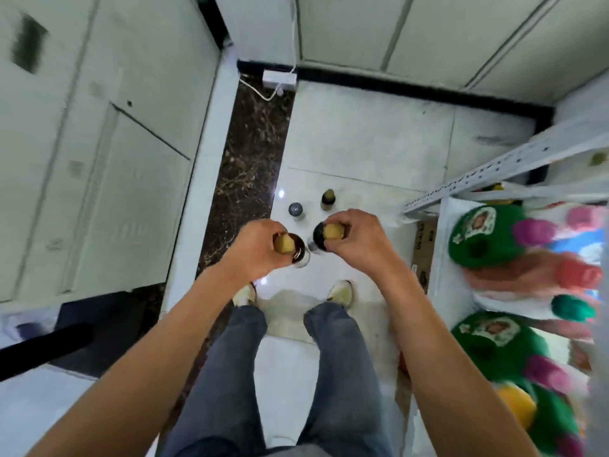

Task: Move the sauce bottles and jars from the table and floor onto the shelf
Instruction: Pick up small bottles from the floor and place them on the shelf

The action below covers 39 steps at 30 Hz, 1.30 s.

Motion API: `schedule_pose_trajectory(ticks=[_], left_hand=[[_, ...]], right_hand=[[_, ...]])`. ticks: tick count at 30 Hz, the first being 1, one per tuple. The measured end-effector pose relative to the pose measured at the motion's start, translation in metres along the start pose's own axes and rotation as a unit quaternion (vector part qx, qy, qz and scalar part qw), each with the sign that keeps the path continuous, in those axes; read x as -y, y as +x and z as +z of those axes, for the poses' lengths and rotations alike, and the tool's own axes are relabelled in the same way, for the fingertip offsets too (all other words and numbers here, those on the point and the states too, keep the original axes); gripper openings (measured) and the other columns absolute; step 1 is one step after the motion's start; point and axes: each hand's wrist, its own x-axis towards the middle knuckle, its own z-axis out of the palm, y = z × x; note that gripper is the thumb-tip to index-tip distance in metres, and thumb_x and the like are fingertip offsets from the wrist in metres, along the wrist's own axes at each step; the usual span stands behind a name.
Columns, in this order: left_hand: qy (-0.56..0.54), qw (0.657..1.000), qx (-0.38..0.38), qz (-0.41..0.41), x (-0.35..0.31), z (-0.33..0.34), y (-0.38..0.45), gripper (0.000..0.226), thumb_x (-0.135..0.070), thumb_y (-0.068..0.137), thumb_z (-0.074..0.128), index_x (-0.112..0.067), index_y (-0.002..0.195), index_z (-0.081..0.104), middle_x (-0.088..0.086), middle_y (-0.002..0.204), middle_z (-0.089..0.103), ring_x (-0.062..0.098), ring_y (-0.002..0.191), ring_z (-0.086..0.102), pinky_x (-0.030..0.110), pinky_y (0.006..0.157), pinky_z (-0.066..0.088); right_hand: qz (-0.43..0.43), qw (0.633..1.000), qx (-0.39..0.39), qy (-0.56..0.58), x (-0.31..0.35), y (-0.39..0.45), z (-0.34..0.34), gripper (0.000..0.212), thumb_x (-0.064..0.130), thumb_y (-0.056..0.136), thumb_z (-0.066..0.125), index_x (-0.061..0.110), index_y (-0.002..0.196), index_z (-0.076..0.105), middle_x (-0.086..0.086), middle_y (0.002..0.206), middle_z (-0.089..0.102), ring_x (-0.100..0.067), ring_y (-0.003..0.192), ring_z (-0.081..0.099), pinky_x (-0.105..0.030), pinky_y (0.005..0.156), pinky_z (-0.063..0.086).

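I look straight down at the floor. My left hand (257, 249) grips the neck of a dark sauce bottle with a yellow cap (284, 247). Beside it, my right hand (357, 240) grips a second dark bottle with a yellow cap (331, 233). Both bottles hang above the white floor tiles. On the floor beyond them stand a dark bottle with a silver lid (295, 210) and a small brown bottle with a dark cap (328, 199). The white metal shelf (487, 174) is at the right.
The shelf holds colourful packets in green, pink and orange (514, 258). A cardboard box (423, 245) lies under the shelf's edge. A white power strip (279, 80) with a cable sits by the far wall. White cabinet doors fill the left. My feet stand on the tiles below.
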Motion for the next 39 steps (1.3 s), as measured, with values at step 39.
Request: schedule_pose_trajectory(ticks=[39], left_hand=[[-0.357, 0.756, -0.016, 0.549, -0.383, -0.198, -0.31, 0.021, -0.022, 0.073, 0.083, -0.037, 0.085, 0.074, -0.003, 0.092, 0.073, 0.012, 0.088, 0.07, 0.029, 0.081, 0.057]], right_hand=[[-0.23, 0.66, -0.661, 0.274, 0.252, -0.467, -0.209, 0.034, 0.007, 0.077, 0.082, 0.01, 0.11, 0.075, -0.002, 0.092, 0.078, -0.02, 0.09, 0.074, -0.033, 0.083, 0.06]])
